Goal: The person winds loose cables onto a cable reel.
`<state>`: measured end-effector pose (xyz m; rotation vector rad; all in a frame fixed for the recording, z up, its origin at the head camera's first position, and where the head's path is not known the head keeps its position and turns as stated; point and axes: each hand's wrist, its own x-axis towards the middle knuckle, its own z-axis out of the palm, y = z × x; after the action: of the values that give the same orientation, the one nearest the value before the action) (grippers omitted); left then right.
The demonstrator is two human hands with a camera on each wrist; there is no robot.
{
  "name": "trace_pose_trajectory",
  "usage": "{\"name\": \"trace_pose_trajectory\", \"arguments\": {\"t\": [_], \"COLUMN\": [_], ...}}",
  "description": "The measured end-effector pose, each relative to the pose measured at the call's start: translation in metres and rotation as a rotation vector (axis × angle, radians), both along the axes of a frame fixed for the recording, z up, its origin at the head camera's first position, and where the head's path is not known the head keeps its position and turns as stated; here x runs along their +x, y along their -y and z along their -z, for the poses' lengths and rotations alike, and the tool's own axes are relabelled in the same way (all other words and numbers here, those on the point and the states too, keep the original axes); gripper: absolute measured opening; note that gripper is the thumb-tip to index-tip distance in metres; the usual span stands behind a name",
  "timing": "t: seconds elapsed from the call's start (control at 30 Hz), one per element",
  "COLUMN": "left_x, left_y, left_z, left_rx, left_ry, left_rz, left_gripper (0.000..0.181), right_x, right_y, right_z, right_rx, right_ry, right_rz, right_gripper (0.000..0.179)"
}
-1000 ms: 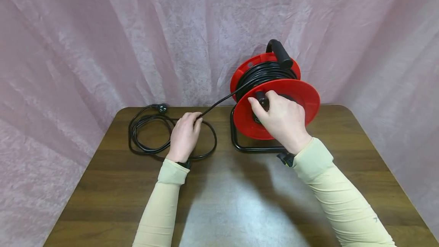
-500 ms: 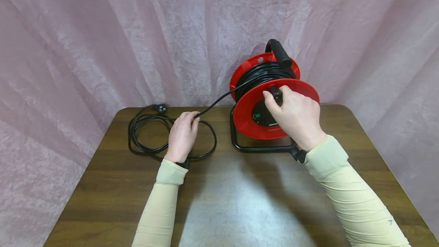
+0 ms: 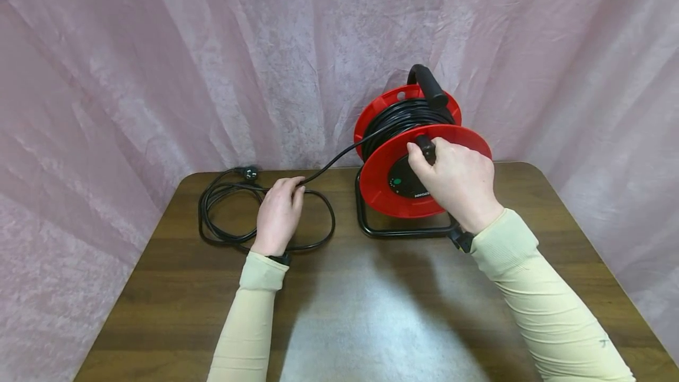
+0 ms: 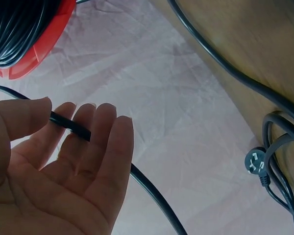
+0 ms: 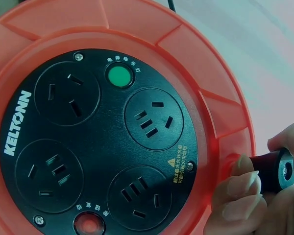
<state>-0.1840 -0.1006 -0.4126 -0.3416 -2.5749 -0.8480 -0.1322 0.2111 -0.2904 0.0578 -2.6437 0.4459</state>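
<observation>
On the right of the table, a red cable reel stands on a black tubular frame, black cable wound round its drum. My right hand grips the black crank knob near the rim, fingers and thumb round it in the right wrist view. My left hand loosely holds the black cable where it runs off the drum. In the left wrist view the cable threads between the bent fingers, crossing in front of some and behind others, with the thumb across it.
Loose coils of cable lie on the table at the left, ending in a plug. A carrying handle tops the reel. The reel face has several sockets. A pink curtain hangs behind.
The crank knob has moved right and slightly up with my right hand as the reel turned, then stayed about there. My left hand has shifted slightly left along the cable.
</observation>
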Motion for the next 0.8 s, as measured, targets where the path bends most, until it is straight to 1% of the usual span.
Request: {"name": "trace_pose_trajectory", "arguments": {"t": [0.2, 0.3, 0.4, 0.53, 0.7, 0.8], "left_x": [0.0, -0.001, -0.001, -0.003, -0.004, -0.003], "left_y": [-0.002, -0.002, 0.002, 0.007, 0.008, 0.008], "left_z": [0.0, 0.0, 0.0, -0.001, -0.001, -0.001], "left_rx": [0.007, -0.001, -0.001, 0.014, -0.002, -0.006], "left_ry": [-0.009, 0.004, 0.026, 0.029, 0.031, 0.029], "left_rz": [0.001, 0.0, -0.022, -0.046, -0.031, -0.032], "left_gripper": [0.028, 0.029, 0.029, 0.027, 0.027, 0.027], "right_x": [0.0, -0.001, 0.0, 0.0, 0.001, 0.002], "right_y": [-0.003, -0.006, -0.011, -0.018, -0.023, -0.024], "right_z": [-0.001, -0.002, -0.003, -0.004, -0.002, -0.002], "right_rx": [-0.006, -0.019, -0.035, -0.055, -0.064, -0.065], "right_ry": [-0.009, -0.007, 0.014, 0.036, 0.04, 0.044], "right_rz": [0.01, 0.027, 0.05, 0.075, 0.085, 0.081], "right_gripper": [0.054, 0.053, 0.053, 0.052, 0.053, 0.054]}}
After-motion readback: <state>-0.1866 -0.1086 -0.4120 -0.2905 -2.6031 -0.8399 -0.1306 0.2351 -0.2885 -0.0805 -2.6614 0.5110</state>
